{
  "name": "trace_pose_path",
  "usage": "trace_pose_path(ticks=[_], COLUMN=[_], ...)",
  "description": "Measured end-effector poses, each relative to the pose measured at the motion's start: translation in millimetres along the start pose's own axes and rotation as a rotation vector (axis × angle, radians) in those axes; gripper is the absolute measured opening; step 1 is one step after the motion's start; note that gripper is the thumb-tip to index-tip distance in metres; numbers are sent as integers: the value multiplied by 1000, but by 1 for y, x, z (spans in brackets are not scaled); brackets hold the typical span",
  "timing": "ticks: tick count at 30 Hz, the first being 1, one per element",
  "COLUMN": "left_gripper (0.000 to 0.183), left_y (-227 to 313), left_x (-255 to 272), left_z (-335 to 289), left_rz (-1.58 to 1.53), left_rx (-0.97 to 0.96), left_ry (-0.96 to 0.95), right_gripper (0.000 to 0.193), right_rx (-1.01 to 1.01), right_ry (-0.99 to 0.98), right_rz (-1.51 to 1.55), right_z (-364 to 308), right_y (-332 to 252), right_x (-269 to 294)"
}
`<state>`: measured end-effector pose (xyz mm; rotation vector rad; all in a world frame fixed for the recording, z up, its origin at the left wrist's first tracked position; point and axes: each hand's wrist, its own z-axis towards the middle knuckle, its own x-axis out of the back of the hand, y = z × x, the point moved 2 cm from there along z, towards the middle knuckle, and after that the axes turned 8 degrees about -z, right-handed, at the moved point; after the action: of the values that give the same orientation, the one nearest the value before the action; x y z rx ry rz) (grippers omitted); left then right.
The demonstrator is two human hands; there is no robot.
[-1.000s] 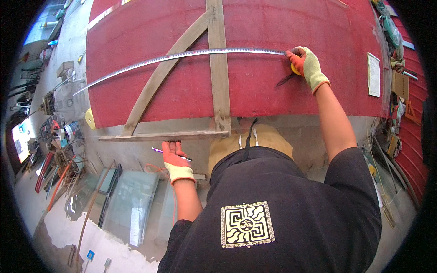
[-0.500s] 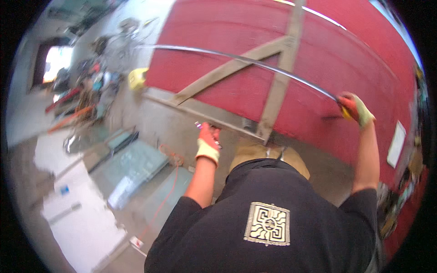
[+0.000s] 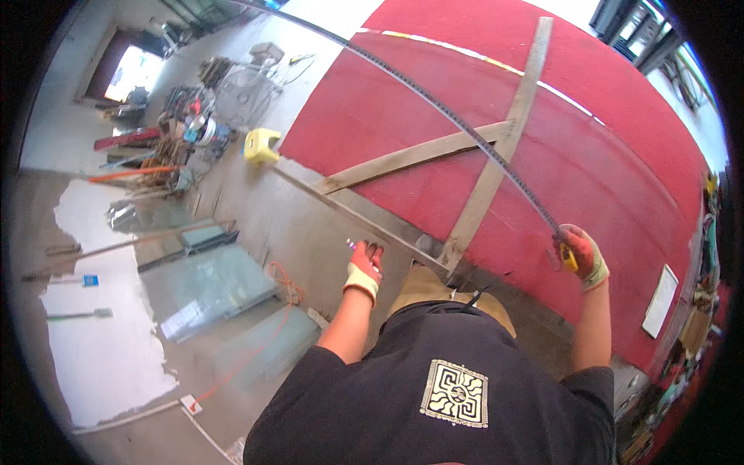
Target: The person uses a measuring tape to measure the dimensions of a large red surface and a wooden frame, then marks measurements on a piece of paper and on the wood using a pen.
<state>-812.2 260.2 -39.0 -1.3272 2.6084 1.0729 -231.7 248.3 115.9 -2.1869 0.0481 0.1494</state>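
The right hand (image 3: 583,256), in a pale work glove with red palm, has its fingers clamped on the yellow case of a tape measure (image 3: 569,259) at the right side of the scene. From it the long, thin metal tape blade (image 3: 434,101) runs out in a curve toward the far left, passing over the large red sheet-metal panel (image 3: 620,155) and its grey steel bars (image 3: 496,167), which cross one another and meet near the panel's near edge.

The left hand (image 3: 364,267), gloved alike, rests on the grey concrete floor just beside the panel's near-left frame bar (image 3: 349,213); its fingers are curled together around a small purple-tipped marker pen (image 3: 353,245).

Farther left, a small yellow plastic stool (image 3: 261,145) stands near the panel's corner. Panes of greenish glass (image 3: 209,287) lie flat on the floor at near left, with an orange cable (image 3: 279,275) looping over them. A heap of tools and scrap metal (image 3: 186,132) lies at far left.
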Motion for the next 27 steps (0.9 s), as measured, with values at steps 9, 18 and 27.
trace_pose_path(ticks=[9,18,27], left_gripper=[31,62,50], left_y=[39,78,37], left_x=[32,-117,-245], left_z=[-26,-103,-130], left_rz=[25,267,282], left_rx=[-175,-399,-160], left_ry=[331,-93,-529], right_gripper=[35,50,45], right_rx=[91,-66,305], right_ry=[137,917,1336], right_rz=[344,-193,-1286], right_z=[-23,23,-4], right_y=[54,144,50], right_x=[8,69,-12])
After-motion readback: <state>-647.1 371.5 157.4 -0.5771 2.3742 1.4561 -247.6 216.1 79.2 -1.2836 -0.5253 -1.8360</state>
